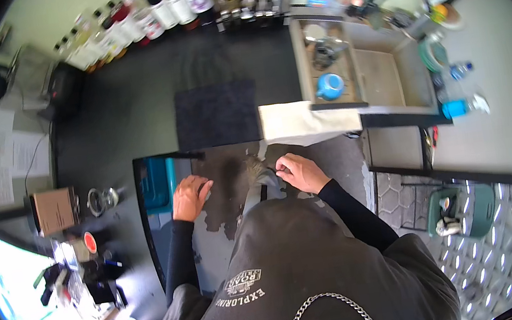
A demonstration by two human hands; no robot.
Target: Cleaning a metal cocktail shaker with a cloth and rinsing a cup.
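My left hand (192, 197) hangs in the air in front of the counter's front edge, loosely bent, with the thumb apart from the fingers and nothing visible in it. Level with it, to the right, my right hand (303, 173) has curled fingers with a gap to the thumb; no object shows there. Nearest to the right hand lies a folded cream cloth (290, 121), draped over the counter edge beside the sink. A dark mat (217, 115) lies flat on the black counter (129, 94), ahead and between my hands. Neither hand touches these things.
Several bottles (162, 13) line the back wall. On the right are a drain rack holding a light blue cup (329, 86), a sink basin (379, 74) and a spray bottle (462, 107). Left stand a glass jar (103, 200) and a cardboard box (53, 210). A teal bin (156, 184) sits below.
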